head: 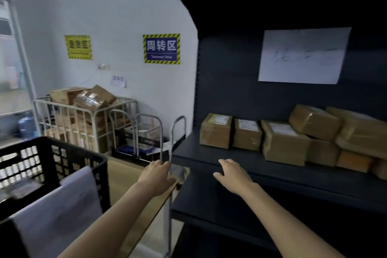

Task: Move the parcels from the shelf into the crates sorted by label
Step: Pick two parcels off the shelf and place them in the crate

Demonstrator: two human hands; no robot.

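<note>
On the dark shelf [199, 154] to the right, the brown parcels [215, 131] sit in a row and a loose heap, untouched. The left hand [157, 176] and right hand [232, 176] reach toward the shelf edge, apart, fingers loose, holding nothing. The black crate [62, 159] stands lower left, a white sheet [62, 205] draped over its rim.

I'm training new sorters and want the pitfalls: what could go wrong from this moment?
The tilted parcel leans on the ones under it; pulling a lower one first could send it sliding off the shelf. The labels are too blurred to read here, so a hasty grab may get sorted wrongly.
</note>
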